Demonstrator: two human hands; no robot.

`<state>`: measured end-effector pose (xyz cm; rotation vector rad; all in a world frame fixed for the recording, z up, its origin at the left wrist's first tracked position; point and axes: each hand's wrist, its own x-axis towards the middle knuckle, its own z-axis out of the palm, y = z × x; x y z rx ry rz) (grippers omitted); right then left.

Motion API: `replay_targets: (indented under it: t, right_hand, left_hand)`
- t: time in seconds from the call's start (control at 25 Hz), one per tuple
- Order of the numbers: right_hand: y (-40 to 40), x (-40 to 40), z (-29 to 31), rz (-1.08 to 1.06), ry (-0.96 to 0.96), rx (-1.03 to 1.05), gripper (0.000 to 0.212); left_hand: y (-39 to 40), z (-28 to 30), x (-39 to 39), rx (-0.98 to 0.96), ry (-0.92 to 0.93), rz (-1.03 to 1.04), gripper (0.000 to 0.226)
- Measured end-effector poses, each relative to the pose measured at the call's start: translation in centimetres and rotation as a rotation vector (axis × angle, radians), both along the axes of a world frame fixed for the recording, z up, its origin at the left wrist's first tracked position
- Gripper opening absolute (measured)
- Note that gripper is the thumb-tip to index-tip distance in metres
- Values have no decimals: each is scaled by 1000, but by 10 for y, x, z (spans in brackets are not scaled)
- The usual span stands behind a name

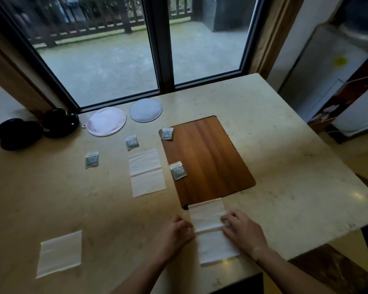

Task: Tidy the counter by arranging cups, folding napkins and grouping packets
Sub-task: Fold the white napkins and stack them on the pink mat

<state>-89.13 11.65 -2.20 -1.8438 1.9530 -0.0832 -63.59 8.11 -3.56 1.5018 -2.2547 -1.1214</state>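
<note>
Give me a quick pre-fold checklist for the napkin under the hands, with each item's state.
1. Left hand on the near napkin, at its left edge: ok.
2. Right hand on its right edge: ok.
3. Napkin lies flat: not ok, a crease runs across the middle.
4. Napkin fully on the counter: not ok, its far end overlaps the wooden board.
5. Packets clear of the napkin: ok.

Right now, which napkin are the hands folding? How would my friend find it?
Find the wooden board on the counter. The napkin lies at the board's near edge, overlapping it. Unlike the other two napkins, it has the left hand and right hand touching its sides.
</note>
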Motion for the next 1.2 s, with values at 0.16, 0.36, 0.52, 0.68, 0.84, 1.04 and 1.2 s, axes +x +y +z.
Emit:
replay_targets:
  t: [0.16, 0.36, 0.52, 0.68, 0.84, 1.04, 1.2]
  right_hand:
    - [1, -12, -4, 86, -9, -32, 24]
    - [-1, -12, -6, 127, 1, -77, 15]
    - [-3, -10, -5, 122, -28, -89, 12]
    - [-6, -9, 3, 74, -105, -95, 8]
    - [-11, -5, 13, 67, -212, -63, 5]
    - [-20, 17, 29, -137, -596, 91, 6]
    - [-26, 41, 37, -284, -866, 169, 12]
  left_hand:
    - [0, 0, -11, -32, -74, -49, 35]
    - [2, 3, -23, -128, -132, -85, 27]
    - [0, 4, -27, -165, -164, -69, 14]
    - [-2, 6, -27, -98, -82, -7, 9]
    - [-9, 15, -23, -30, -10, 95, 4]
    - [-19, 28, -14, 166, 230, 271, 4]
    - [-21, 34, -2, 246, 392, 407, 9]
